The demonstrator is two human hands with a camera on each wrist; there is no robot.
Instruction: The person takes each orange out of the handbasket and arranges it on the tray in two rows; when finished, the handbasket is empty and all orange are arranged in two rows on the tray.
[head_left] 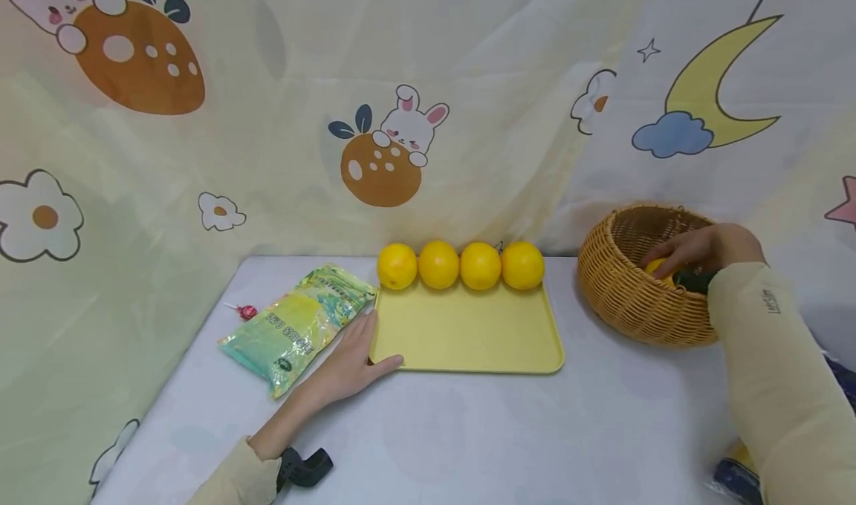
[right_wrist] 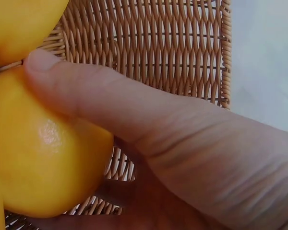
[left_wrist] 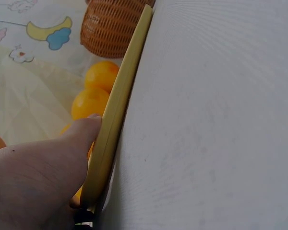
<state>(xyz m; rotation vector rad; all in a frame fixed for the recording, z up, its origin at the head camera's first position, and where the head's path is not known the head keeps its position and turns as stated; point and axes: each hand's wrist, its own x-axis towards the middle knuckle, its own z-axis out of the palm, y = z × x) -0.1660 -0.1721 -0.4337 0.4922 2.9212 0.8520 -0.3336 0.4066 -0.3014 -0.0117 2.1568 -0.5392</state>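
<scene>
My left hand (head_left: 351, 360) lies at the near left corner of a yellow tray (head_left: 468, 334), fingers stretched along its left side. Its thumb touches the rim, as the left wrist view also shows. Several oranges (head_left: 481, 266) sit in a row along the tray's far edge. Inside a wicker basket (head_left: 642, 304) on the right, my right hand (head_left: 702, 249) grips an orange (right_wrist: 48, 143). In the right wrist view the thumb lies across that fruit and the other fingers reach around below it, partly hidden. Another orange (right_wrist: 24, 24) is right beside it.
Left of the tray lies a green and yellow plastic bag (head_left: 294, 330), with a red lollipop (head_left: 247, 312) beyond it. A dark packaged item (head_left: 735, 479) is at the near right, partly under the right sleeve. A printed cloth (head_left: 481, 119) hangs behind the table.
</scene>
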